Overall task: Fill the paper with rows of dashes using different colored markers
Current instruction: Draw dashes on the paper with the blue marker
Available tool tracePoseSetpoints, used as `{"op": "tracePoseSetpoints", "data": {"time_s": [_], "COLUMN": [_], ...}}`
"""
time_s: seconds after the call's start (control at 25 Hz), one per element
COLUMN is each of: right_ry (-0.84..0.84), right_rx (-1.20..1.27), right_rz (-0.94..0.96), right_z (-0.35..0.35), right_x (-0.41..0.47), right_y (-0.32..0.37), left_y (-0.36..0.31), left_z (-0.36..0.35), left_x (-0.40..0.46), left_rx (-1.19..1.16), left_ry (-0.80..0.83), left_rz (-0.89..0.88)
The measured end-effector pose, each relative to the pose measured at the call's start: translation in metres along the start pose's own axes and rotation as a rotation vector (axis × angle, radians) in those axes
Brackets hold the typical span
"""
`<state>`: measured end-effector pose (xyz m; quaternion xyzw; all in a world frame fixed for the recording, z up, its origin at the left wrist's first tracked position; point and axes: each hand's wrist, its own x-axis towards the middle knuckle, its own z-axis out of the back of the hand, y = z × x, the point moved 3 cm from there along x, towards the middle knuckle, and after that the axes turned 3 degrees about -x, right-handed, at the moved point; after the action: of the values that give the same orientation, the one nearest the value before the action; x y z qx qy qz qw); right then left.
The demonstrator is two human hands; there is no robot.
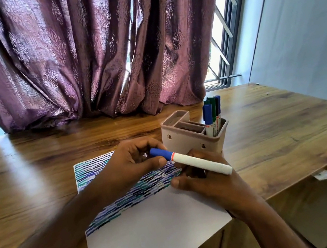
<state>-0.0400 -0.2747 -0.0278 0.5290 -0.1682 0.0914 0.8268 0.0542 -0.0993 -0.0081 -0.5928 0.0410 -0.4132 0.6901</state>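
Fingers of the left hand (136,161) close on the blue cap (160,154) of the white marker (200,163), whose barrel the right hand (207,179) clamps. Its long axis runs from cap at left to tail at right, above the half-filled white paper (155,230), so the cap probably pulls off leftward.

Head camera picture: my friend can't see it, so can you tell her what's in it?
Two hands hold a blue-capped white marker over a sheet of paper: the left hand at the cap, the right hand on the barrel. The paper's far half is filled with blue, green and black dashes. A pink holder with more markers stands behind.
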Motion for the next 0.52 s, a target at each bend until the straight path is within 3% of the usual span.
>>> {"op": "tracePoseSetpoints", "data": {"time_s": [0.2,0.52], "right_ry": [-0.040,-0.032], "right_rx": [-0.032,-0.149], "right_rz": [-0.133,-0.138], "right_z": [-0.001,0.002], "right_x": [-0.001,0.001], "right_y": [-0.006,-0.001], "left_y": [-0.007,-0.027], "left_z": [-0.001,-0.001], "left_x": [0.008,0.031], "left_rx": [-0.125,-0.359], "left_ry": [-0.116,-0.342], "left_rz": [-0.039,-0.107]}}
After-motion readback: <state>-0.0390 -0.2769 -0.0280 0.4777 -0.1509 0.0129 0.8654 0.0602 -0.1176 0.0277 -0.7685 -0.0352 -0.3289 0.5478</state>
